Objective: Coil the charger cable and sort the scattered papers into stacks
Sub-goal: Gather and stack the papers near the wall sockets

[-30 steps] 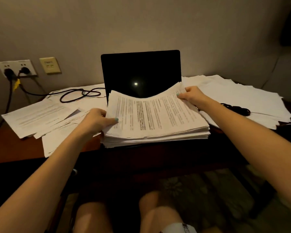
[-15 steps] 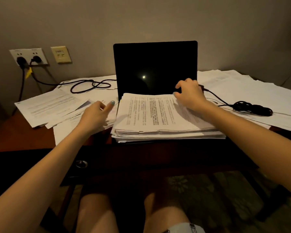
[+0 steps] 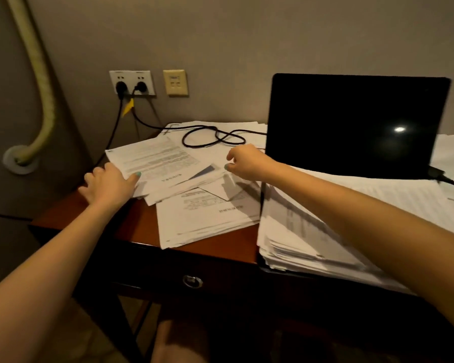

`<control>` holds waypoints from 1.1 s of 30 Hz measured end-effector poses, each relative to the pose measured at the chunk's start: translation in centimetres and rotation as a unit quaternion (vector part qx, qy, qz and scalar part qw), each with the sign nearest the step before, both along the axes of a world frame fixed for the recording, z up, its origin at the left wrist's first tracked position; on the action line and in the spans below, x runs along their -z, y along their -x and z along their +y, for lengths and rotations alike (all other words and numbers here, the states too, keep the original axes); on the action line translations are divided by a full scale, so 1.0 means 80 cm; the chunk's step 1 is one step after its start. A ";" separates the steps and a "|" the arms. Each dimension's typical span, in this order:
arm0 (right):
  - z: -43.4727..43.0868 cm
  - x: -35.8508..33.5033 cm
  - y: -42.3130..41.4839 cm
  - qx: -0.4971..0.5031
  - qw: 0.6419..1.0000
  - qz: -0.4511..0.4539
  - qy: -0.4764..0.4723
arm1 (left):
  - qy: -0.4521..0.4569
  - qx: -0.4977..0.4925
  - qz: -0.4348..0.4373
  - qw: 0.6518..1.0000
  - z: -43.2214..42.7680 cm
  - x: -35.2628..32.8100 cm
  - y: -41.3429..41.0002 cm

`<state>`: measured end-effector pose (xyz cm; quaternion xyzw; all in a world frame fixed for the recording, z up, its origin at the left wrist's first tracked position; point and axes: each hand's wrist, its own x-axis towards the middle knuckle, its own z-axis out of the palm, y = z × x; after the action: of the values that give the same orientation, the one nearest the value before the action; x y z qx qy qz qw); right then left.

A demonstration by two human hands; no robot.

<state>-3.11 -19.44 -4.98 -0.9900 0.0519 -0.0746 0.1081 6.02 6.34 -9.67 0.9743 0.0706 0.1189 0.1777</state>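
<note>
Left hand presses papers — (at left edge).

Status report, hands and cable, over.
Left hand on loose papers' left edge. Right hand above them, holding nothing. Cable lies across papers, plugged into socket.

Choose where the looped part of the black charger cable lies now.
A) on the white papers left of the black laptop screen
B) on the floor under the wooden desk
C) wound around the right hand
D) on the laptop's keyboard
A: the looped black charger cable rests on top of the scattered white papers, to the left of the black laptop screen.
</note>
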 end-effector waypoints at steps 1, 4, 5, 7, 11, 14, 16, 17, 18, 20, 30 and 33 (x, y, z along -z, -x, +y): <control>0.002 0.002 -0.018 0.015 1.000 0.016 -0.006 | -0.004 -0.011 0.010 1.000 0.005 0.002 -0.007; 0.001 0.004 -0.059 0.061 0.996 0.043 -0.040 | -0.035 -0.025 0.028 0.999 0.017 0.010 -0.032; -0.001 0.004 -0.070 0.076 0.994 0.051 -0.052 | -0.039 -0.026 0.036 0.998 0.020 0.011 -0.039; -0.005 0.006 -0.089 0.096 0.991 0.068 -0.069 | -0.046 -0.012 0.043 0.998 0.017 0.012 -0.049; -0.009 0.013 -0.108 0.103 0.984 0.086 -0.116 | -0.046 0.067 0.022 0.996 0.006 0.013 -0.050; -0.015 0.017 -0.113 0.108 0.977 0.085 -0.163 | -0.038 0.103 0.019 0.994 0.006 0.010 -0.043; -0.015 0.018 -0.115 0.093 0.976 0.094 -0.170 | -0.045 0.133 0.007 0.990 0.004 0.009 -0.041; -0.014 0.018 -0.115 0.085 0.977 0.097 -0.169 | -0.048 0.157 -0.003 0.986 0.002 0.010 -0.040; -0.012 0.017 -0.114 0.081 0.977 0.095 -0.175 | -0.049 0.184 -0.014 0.982 0.000 0.011 -0.039; -0.011 0.017 -0.115 0.082 0.970 0.097 -0.208 | -0.034 0.218 -0.038 0.975 -0.004 0.014 -0.038; -0.006 0.017 -0.114 0.052 0.927 0.097 -0.358 | -0.086 0.178 -0.058 0.979 0.001 0.015 -0.044; -0.014 0.006 -0.102 0.038 0.914 0.115 -0.388 | -0.068 0.187 -0.057 0.978 0.002 0.015 -0.037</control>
<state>5.07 -20.55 -5.42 -0.8692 0.1265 0.0619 0.4739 8.95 6.53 -10.88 0.9718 -0.1309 0.1431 0.1343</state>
